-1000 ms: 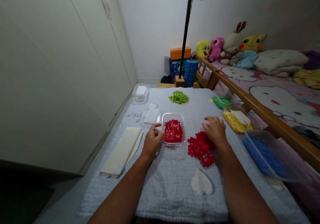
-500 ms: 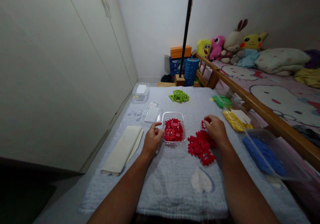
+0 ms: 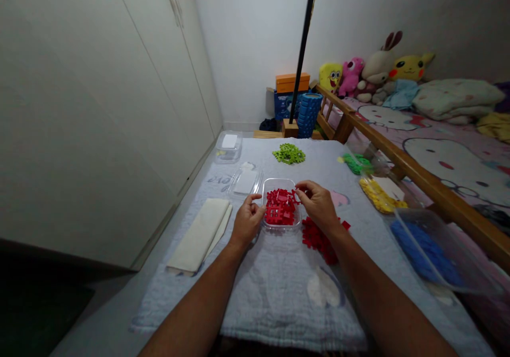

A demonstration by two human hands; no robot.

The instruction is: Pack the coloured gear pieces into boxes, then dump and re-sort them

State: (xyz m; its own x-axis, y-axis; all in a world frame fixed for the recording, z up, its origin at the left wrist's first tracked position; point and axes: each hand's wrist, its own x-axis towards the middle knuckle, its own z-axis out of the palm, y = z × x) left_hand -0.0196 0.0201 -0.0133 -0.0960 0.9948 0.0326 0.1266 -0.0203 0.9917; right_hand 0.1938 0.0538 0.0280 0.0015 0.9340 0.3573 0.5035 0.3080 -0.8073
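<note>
A clear plastic tub holding red interlocking pieces sits mid-cloth. My left hand grips the tub's left wall, thumb and fingers pinched on the rim. My right hand hovers over the tub's right edge, fingers pinched on a red piece. A loose pile of red pieces lies on the cloth just right of the tub, partly hidden under my right wrist.
Green pieces lie at the cloth's far end. Tubs of dark green, yellow and blue pieces line the right side by a wooden bed rail. A lid, a small tub and folded cloth lie left.
My right hand picked a red piece from the loose pile and moved left to the tub's right rim. My left hand stayed on the tub.
</note>
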